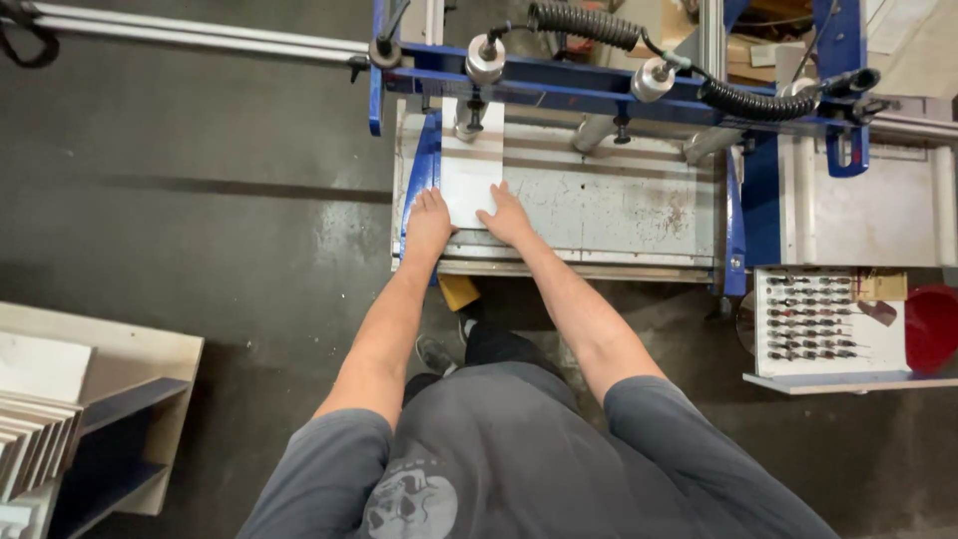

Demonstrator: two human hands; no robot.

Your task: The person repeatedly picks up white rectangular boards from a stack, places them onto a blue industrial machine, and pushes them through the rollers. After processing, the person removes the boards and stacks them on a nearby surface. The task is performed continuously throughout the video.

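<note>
Both hands flat, left hand [429,222], right hand [505,216], grasping nothing, white panel [470,170] long axis pointing away

Workshop, woodworking or panel-processing type. Evidence: blue-framed machine [599,95] across upper centre, with pneumatic clamp cylinders [486,60] and coiled black air hose [589,25] along its top beam. Worn, scratched metal machine table [619,205] at centre, white panel [471,165] lying on it under the clamps. Long metal guide rail [200,38] running off to upper left. Rack of drill bits [813,324] at right edge, beside a red container [933,324]. Stack of cut white boards [35,444] on a wooden cart [130,399] at lower left. Dark, stained concrete floor [200,200] throughout. Nothing domestic or office-like in view.
</note>
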